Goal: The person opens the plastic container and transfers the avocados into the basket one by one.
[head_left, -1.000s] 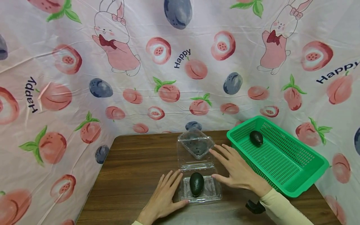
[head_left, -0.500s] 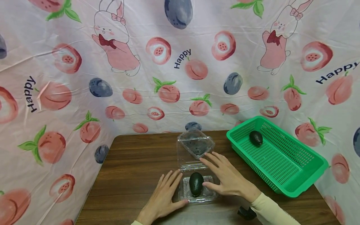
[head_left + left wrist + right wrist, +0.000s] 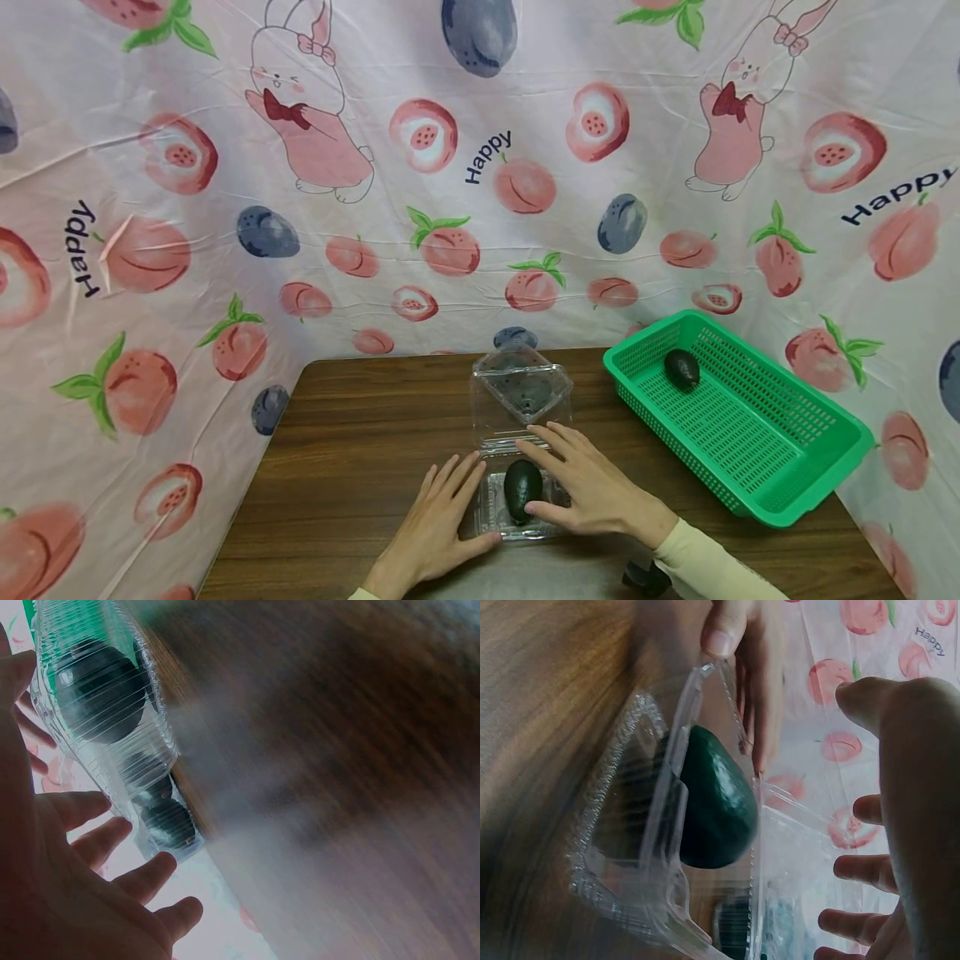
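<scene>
A dark green avocado (image 3: 522, 492) lies in the base of a clear plastic clamshell box (image 3: 491, 512), whose lid (image 3: 487, 400) is folded back away from the person. My left hand (image 3: 435, 525) is at the box's left side, fingers extended, the thumb by its front left corner. My right hand (image 3: 592, 492) is spread above the box's right part, with its thumb overlapping the avocado in the head view. From the right wrist, a gap shows between that hand (image 3: 907, 802) and the avocado (image 3: 718, 806). Neither hand grips anything.
A green perforated plastic basket (image 3: 810, 467) stands at the right of the wooden table (image 3: 360, 450). Inside it lies a second dark avocado (image 3: 682, 370). A fruit-and-rabbit printed cloth (image 3: 450, 208) hangs behind. A black object (image 3: 645, 577) sits by the right wrist.
My right hand has moved left and slightly toward the person, from the box's right edge to over the box. The left hand, the box and both avocados have stayed put.
</scene>
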Tool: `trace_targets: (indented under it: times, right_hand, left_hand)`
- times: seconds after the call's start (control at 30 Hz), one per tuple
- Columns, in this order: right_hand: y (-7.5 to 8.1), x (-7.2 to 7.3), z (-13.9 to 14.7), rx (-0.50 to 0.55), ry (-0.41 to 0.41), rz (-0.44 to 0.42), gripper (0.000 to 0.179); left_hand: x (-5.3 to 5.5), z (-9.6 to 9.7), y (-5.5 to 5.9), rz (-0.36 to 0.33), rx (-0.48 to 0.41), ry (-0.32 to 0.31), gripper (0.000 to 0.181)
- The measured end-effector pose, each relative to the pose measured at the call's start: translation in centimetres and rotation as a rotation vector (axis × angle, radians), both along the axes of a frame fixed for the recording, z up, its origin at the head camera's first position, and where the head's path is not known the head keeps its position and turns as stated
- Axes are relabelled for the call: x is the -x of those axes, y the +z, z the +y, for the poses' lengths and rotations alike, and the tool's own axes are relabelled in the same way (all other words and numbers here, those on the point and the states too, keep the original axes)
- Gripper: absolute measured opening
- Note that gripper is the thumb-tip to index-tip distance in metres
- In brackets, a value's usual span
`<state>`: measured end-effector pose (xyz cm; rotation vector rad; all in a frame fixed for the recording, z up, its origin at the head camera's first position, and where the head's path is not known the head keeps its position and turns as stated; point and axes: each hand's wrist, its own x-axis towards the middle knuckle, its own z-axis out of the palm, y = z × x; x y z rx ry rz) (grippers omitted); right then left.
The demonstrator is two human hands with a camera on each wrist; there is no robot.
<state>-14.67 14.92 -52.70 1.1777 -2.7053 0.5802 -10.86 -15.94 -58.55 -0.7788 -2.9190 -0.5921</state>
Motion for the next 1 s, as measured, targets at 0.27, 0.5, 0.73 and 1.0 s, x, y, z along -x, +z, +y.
trace_targets:
  times: [0.27,0.5,0.73,1.0]
  right_hand:
    - [-0.4,-0.2,-0.5,-0.044,0.037,-0.046,0.081]
    - [-0.8,-0.3,-0.7,-0.065,0.077,-0.074,0.076]
    - [-0.9,-0.2,-0.9,-0.103,0.086,-0.130,0.076]
    - [-1.1,0.3,-1.4,-0.133,0.099,-0.184,0.074]
  left_hand:
    - [-0.1,-0.1,-0.1,-0.024,0.001,0.001,0.104]
    - [-0.1,0.0,-0.2,-0.029,-0.005,0.000,0.104]
    - [-0.1,-0.1,-0.4,-0.039,-0.004,-0.003,0.104]
    - [-0.1,-0.2,-0.4,-0.024,-0.005,-0.008,0.104]
